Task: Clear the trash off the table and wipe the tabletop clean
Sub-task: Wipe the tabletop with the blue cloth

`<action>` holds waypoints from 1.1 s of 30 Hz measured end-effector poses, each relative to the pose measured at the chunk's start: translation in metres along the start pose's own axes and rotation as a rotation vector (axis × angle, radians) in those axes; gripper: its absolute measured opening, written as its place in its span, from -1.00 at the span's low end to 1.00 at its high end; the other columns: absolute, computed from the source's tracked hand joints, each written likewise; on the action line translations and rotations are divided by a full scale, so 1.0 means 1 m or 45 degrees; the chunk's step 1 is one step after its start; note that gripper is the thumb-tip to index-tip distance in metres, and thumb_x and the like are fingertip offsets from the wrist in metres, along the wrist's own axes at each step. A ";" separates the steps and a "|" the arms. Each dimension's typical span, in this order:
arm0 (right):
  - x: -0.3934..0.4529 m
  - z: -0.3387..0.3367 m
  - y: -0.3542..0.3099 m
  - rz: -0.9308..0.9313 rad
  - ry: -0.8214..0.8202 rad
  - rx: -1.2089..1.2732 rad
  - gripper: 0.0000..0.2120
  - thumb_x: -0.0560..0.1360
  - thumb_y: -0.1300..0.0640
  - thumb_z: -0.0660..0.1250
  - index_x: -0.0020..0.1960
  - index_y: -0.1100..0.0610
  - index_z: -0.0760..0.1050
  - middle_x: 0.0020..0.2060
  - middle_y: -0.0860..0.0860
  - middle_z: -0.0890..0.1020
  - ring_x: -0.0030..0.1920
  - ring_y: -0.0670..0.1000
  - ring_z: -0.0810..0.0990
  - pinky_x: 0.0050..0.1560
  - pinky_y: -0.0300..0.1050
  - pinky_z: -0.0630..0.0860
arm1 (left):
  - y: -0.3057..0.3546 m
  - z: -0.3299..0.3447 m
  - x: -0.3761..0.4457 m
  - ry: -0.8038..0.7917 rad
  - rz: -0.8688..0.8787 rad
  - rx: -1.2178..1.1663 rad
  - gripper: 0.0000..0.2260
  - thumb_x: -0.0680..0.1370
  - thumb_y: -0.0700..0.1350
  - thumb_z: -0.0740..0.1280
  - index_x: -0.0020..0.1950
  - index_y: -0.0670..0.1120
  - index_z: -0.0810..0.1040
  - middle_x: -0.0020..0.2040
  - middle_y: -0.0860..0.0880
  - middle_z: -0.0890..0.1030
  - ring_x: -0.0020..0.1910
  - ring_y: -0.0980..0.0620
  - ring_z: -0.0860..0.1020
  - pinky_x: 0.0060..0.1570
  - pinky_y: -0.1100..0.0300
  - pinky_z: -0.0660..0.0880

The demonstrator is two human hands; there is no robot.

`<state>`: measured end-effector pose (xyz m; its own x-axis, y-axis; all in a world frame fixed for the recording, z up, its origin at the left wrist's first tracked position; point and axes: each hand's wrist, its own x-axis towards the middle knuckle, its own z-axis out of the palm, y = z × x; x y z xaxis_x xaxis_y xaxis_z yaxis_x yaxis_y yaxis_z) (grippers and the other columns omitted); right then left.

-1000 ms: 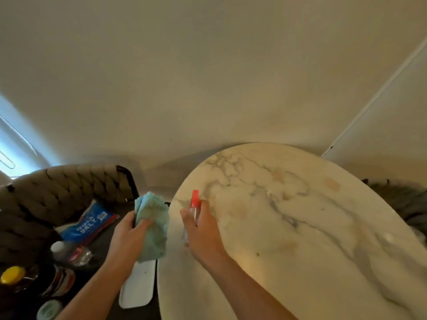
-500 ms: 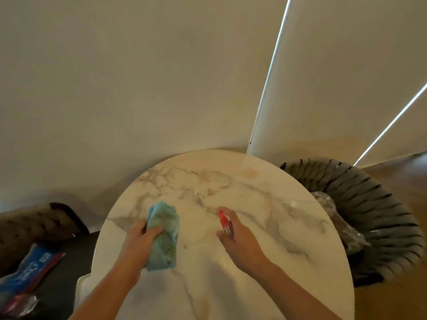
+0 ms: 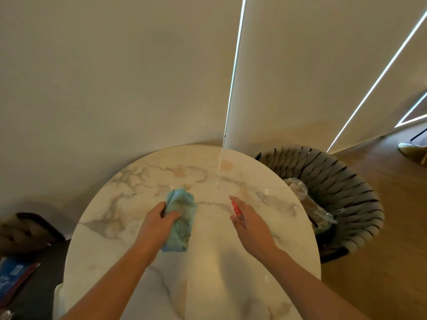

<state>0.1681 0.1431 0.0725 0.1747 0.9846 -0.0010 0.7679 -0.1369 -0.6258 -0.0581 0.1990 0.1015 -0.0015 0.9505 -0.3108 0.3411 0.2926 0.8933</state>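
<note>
Over the round marble counter [image 3: 208, 273], the left hand [image 3: 157, 224] bunches a soft, light blue cloth [image 3: 181, 218] at its middle, while the right hand [image 3: 251, 224] wraps a small, probably slippery red-capped spray bottle [image 3: 236, 207].

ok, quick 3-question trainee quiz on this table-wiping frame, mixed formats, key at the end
1. True or false: the left hand grips the blue cloth.
2. Multiple choice: the right hand holds A) a sponge B) a small spray bottle with a red top C) nothing.
3. Fill in: the clear plastic bag lies in the woven chair on the ___ side of the marble table.

Key: 1 true; 2 B; 3 right.
</note>
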 end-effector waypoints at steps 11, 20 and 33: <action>0.046 -0.029 0.075 -0.008 0.129 -0.249 -0.69 0.62 0.03 0.12 0.36 -0.04 0.31 0.18 0.04 0.53 0.03 0.13 0.59 -0.08 0.06 0.57 | 0.018 0.075 0.013 0.079 -0.012 0.013 -0.93 0.51 -0.14 0.33 -0.02 -0.04 0.55 -0.10 -0.07 0.64 -0.11 -0.07 0.62 -0.04 -0.04 0.57; 0.108 -0.025 0.073 -0.119 -0.005 -0.328 -0.66 0.63 0.05 0.10 0.40 -0.02 0.24 0.12 0.07 0.50 -0.02 0.17 0.59 -0.06 0.08 0.55 | 0.019 0.067 0.022 0.333 -0.080 0.194 -0.93 0.52 -0.12 0.30 -0.05 -0.10 0.51 -0.17 -0.06 0.59 -0.20 -0.03 0.56 -0.24 0.12 0.46; 0.156 0.063 -0.034 -0.403 -0.189 -0.311 -0.64 0.62 0.11 0.10 0.41 -0.01 0.23 0.06 0.10 0.48 -0.05 0.22 0.58 -0.20 -0.05 0.37 | -0.021 -0.026 0.036 0.626 -0.196 0.256 -0.91 0.53 -0.15 0.28 0.03 -0.05 0.45 -0.13 -0.06 0.55 -0.12 -0.09 0.52 -0.21 0.13 0.37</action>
<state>0.1304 0.3083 0.0448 -0.1700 0.9847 0.0384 0.8959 0.1707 -0.4102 -0.0895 0.2302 0.0798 -0.4877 0.8495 -0.2016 0.4748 0.4518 0.7553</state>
